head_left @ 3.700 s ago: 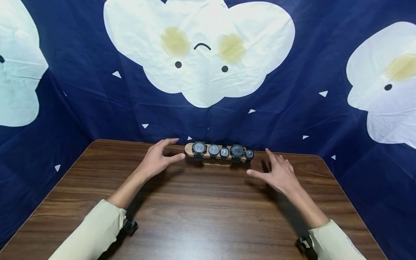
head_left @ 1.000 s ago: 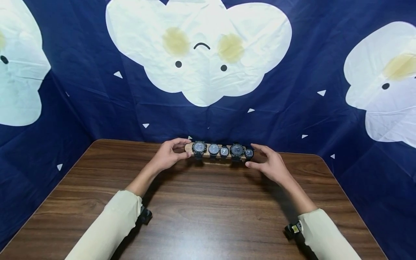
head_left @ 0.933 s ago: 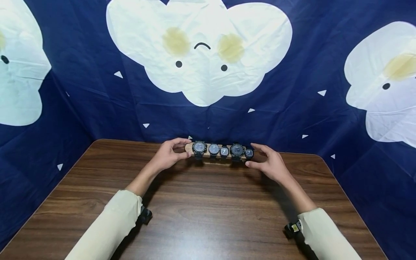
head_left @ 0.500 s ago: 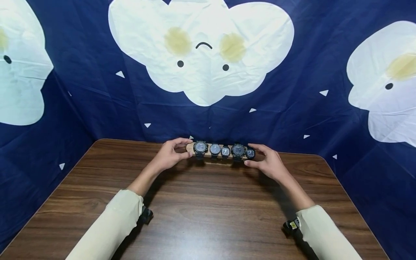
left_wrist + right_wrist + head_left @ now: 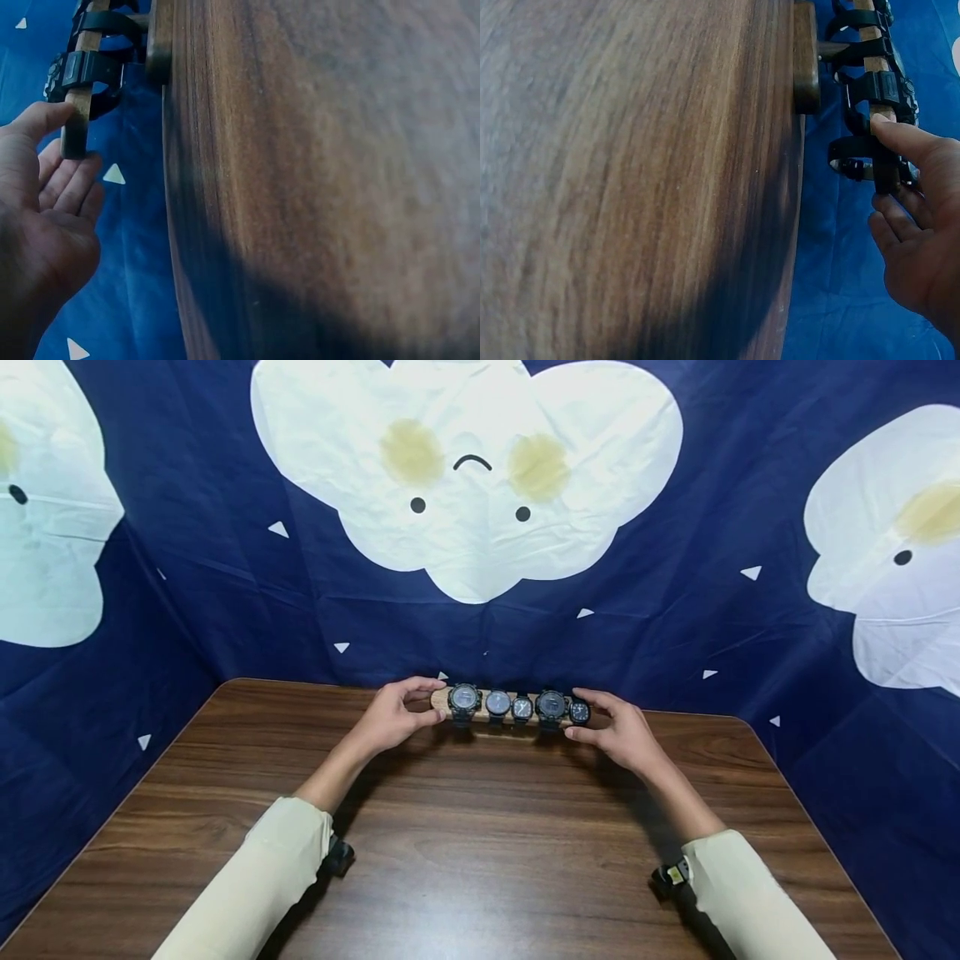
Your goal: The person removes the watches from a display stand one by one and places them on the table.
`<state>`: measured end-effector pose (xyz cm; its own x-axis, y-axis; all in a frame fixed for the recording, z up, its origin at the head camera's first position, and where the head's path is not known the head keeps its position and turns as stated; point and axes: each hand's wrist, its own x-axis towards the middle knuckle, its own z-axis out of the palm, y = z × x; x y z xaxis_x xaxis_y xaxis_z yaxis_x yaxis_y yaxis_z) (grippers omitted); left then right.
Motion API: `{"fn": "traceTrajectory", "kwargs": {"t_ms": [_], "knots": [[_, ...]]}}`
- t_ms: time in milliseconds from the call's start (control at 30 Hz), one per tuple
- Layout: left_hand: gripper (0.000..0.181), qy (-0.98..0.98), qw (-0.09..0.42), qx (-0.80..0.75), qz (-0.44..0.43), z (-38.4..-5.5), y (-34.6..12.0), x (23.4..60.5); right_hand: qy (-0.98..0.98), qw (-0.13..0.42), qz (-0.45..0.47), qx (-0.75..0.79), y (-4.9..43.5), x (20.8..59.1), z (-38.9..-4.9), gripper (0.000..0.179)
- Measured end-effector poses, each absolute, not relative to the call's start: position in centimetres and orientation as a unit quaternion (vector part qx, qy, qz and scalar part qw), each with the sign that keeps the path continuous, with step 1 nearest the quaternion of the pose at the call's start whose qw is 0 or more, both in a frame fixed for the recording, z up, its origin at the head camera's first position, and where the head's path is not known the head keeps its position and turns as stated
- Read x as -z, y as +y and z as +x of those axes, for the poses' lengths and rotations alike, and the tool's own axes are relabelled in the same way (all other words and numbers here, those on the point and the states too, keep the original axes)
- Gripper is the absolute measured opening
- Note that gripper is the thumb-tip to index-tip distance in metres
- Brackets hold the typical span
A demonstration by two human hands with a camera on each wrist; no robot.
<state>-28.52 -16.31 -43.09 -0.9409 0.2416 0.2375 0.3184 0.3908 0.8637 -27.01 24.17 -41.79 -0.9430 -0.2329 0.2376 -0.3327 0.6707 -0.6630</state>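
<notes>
Blue cloud-print cloth (image 5: 420, 618) behind brown table (image 5: 480, 827). L hand (image 5: 388, 717) pinches one end of watch rack (image 5: 481, 713), R hand (image 5: 624, 732) the opp. end; rack's long axis betw. them, L's rt./R's lt., neither nearer.

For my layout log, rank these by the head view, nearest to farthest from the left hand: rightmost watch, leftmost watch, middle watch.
1. Leftmost watch, just right of the left hand.
2. Middle watch, halfway along the row.
3. Rightmost watch, at the row's right end, beside the right hand.
</notes>
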Motion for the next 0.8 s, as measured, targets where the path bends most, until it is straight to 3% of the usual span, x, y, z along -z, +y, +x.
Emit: {"fn": "traceTrajectory", "kwargs": {"t_ms": [800], "knots": [[0.051, -0.831, 0.049, 0.530, -0.162, -28.49, -15.98, 43.25, -0.911, 0.075, 0.143, -0.379, 24.88, 41.85, -26.99, 0.068]]}}
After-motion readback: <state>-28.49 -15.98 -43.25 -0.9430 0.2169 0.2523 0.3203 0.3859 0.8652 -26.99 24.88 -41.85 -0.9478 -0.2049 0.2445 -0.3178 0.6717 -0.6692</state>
